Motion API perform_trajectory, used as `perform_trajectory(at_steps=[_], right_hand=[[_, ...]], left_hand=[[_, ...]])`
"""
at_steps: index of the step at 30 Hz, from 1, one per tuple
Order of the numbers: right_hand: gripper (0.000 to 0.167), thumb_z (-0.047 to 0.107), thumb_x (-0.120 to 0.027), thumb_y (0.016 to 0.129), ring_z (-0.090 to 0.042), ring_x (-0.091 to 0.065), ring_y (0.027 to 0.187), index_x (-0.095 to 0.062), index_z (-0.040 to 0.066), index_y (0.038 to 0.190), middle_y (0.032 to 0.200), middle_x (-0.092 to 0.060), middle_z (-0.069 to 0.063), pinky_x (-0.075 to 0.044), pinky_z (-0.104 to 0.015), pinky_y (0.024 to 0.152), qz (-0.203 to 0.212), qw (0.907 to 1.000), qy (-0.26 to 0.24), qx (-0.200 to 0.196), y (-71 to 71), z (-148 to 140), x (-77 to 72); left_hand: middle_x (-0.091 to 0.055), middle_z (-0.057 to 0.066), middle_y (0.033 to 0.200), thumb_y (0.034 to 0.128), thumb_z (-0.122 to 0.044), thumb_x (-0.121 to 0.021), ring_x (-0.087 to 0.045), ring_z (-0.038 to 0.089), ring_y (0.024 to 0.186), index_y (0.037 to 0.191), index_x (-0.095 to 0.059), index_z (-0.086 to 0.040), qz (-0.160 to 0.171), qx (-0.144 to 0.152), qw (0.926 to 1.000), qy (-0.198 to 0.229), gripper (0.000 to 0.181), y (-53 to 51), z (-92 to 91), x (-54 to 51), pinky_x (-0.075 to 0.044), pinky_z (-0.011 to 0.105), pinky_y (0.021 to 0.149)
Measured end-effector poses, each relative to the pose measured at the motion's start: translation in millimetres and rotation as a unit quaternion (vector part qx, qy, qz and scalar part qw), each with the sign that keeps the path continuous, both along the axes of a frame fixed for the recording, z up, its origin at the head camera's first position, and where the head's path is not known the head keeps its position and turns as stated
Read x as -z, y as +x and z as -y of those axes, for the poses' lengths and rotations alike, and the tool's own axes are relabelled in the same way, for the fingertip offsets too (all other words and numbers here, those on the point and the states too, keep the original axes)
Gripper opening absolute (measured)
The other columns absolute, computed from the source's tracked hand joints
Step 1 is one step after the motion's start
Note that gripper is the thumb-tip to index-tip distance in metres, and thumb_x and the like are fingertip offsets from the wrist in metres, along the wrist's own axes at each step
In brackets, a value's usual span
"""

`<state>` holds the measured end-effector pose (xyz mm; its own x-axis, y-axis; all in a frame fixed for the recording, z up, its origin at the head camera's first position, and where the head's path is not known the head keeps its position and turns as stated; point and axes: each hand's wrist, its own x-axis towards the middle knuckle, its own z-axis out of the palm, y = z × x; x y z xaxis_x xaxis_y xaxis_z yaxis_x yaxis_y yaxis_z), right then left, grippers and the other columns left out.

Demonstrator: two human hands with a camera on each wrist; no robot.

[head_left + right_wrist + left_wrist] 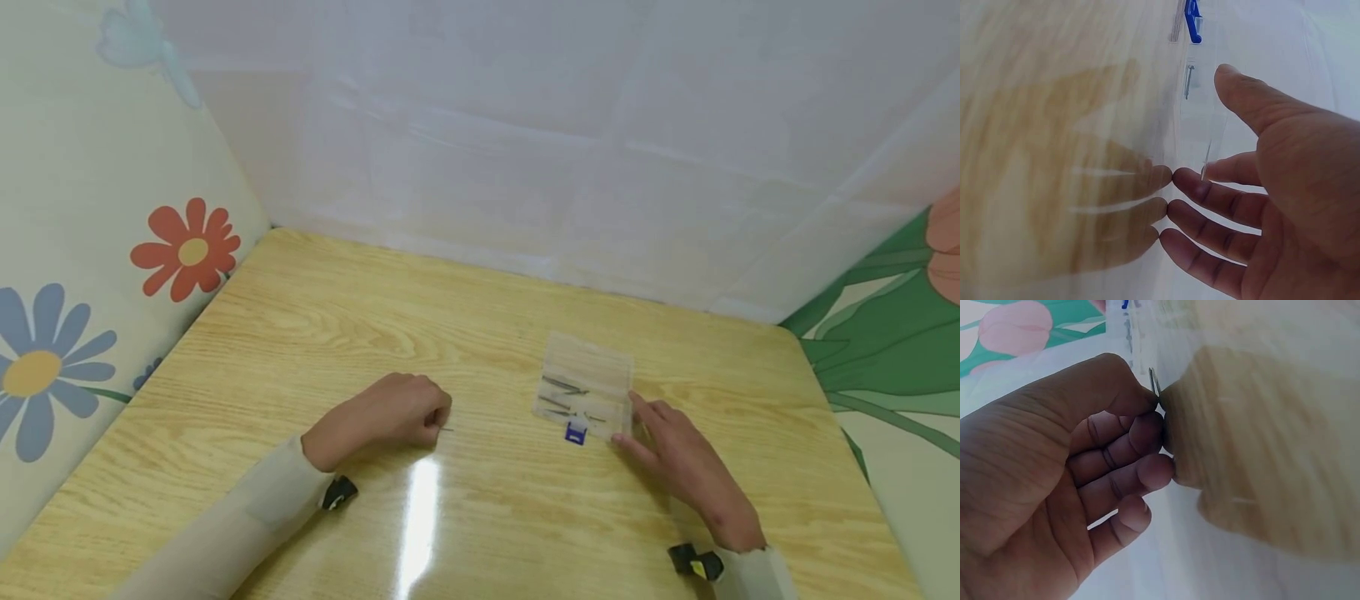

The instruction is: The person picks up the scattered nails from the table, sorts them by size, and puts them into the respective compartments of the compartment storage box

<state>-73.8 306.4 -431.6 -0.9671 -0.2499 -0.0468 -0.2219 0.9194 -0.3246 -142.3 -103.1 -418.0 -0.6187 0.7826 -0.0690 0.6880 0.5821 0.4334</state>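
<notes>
Near the table's middle, my left hand (pixel 390 417) rests low with its fingers bent, pinching a thin metal pin-like piece (pixel 1152 381) between thumb and forefinger. Only its narrow end sticks out, so its exact kind is hidden. To the right lies a clear plastic box (pixel 588 354) with a blue latch (pixel 576 432) on its near side. Several slender metal pieces (pixel 564 385) are in it. My right hand (pixel 678 454) is at the box's right side, fingers loosely extended. Its forefinger touches the box wall, while the other fingertips (pixel 1179 240) rest on the table.
The glossy wood-grain table (pixel 450 325) reflects a bright strip of light near its front. A pale sheet (pixel 480 150) hangs along the back edge. Flower-printed walls (pixel 75 208) stand at both sides. A dark band unit (pixel 340 492) is at the left wrist.
</notes>
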Motion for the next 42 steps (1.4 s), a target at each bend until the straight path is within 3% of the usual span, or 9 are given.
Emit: perform_trajectory(at_steps=[17, 32, 42], right_hand=[[0.076, 0.04, -0.066, 0.1, -0.049, -0.053, 0.123, -0.037, -0.005, 0.154, 0.137, -0.053, -0.032, -0.043, -0.063, 0.1, -0.002, 1.0, 0.0, -0.003, -0.2, 0.8, -1.5], [0.076, 0.041, -0.065, 0.1, -0.049, -0.053, 0.123, -0.037, -0.004, 0.155, 0.138, -0.053, -0.032, -0.043, -0.063, 0.1, 0.001, 1.0, 0.001, 0.0, 0.5, 1.5, -2.8], [0.077, 0.044, -0.063, 0.101, -0.049, -0.053, 0.123, -0.037, -0.005, 0.155, 0.137, -0.053, -0.031, -0.043, -0.063, 0.1, -0.003, 1.0, -0.003, -0.005, 0.8, 0.3, -2.6]], left_hand=[[-0.052, -0.016, 0.068, 0.0783, -0.006, -0.065, -0.046, 0.003, 0.061, 0.072, -0.06, -0.023, -0.028, 0.012, 0.999, 0.032, 0.019, -4.6, -17.6, -1.8, -0.041, 0.025, 0.054], [-0.05, -0.015, 0.068, 0.079, -0.01, -0.067, -0.046, 0.002, 0.063, 0.076, -0.061, -0.023, -0.064, 0.048, 0.9954, 0.051, 0.014, -11.8, -51.9, -13.0, -0.042, 0.024, 0.057], [-0.049, -0.014, 0.069, 0.0786, -0.008, -0.065, -0.047, 0.003, 0.064, 0.076, -0.059, -0.023, -0.06, 0.065, 0.9942, 0.061, 0.016, -14.5, -76.6, -17.1, -0.04, 0.024, 0.057]])
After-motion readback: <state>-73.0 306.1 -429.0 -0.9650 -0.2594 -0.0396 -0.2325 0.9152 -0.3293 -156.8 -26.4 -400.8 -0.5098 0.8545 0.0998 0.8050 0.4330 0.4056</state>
